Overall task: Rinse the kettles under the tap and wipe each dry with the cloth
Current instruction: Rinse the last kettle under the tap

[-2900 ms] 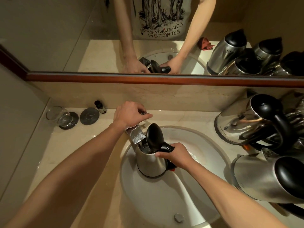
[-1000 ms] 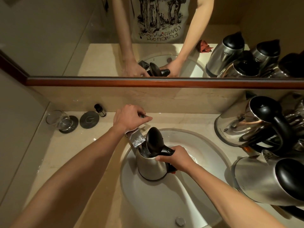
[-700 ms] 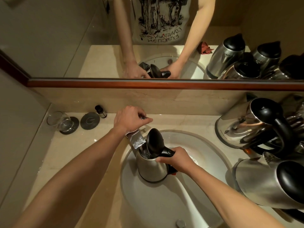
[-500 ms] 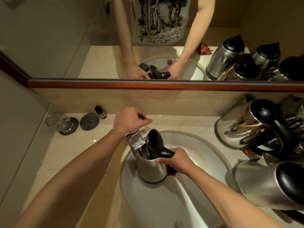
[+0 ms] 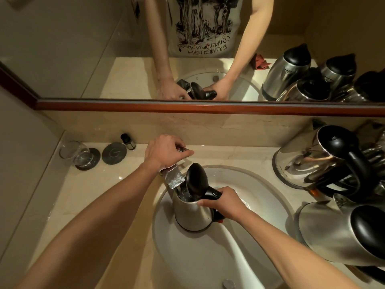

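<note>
At centre frame, our right hand (image 5: pixel 224 203) grips the handle of the open steel kettle (image 5: pixel 192 207) in the sink (image 5: pixel 260 188), while our left hand (image 5: pixel 166 151), just above, clasps the tap (image 5: pixel 174 178).

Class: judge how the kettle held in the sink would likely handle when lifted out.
The kettle is probably heavier than it looks, since its open mouth sits under the tap. Its shiny steel wall may be slippery; the right hand holds the handle.

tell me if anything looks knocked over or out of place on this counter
Yes: right of the sink, the waiting kettles lie tipped and jumbled against each other rather than standing. On the left, a glass leans tilted on its coaster.
</note>
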Demonstrator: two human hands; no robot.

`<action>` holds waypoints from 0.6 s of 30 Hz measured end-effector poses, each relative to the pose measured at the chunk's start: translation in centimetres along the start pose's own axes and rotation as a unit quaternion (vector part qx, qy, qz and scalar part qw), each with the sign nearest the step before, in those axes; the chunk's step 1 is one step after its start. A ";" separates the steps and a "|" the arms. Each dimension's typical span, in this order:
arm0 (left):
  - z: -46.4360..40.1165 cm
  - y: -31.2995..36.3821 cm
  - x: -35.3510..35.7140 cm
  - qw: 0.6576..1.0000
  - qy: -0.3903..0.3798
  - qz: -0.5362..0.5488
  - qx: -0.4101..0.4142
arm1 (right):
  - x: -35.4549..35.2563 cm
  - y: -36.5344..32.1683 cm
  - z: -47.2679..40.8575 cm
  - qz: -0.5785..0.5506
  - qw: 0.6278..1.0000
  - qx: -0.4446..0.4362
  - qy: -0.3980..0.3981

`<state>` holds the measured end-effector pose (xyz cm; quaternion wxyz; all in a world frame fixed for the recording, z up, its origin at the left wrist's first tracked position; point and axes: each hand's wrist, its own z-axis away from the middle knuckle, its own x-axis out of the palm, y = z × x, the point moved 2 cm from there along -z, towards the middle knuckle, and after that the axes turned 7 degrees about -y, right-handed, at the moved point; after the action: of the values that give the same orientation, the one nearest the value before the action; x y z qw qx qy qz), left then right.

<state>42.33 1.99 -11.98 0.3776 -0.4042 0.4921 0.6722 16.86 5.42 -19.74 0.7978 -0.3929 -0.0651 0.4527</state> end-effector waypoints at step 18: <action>0.0 0.0 0.1 1.000 0.001 0.003 0.004 | -0.2 0.0 -0.4 0.003 1.000 -0.005 -0.010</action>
<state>42.29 2.00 -12.03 0.3770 -0.4016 0.4965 0.6709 16.88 5.03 -19.98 0.7939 -0.3922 -0.0742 0.4586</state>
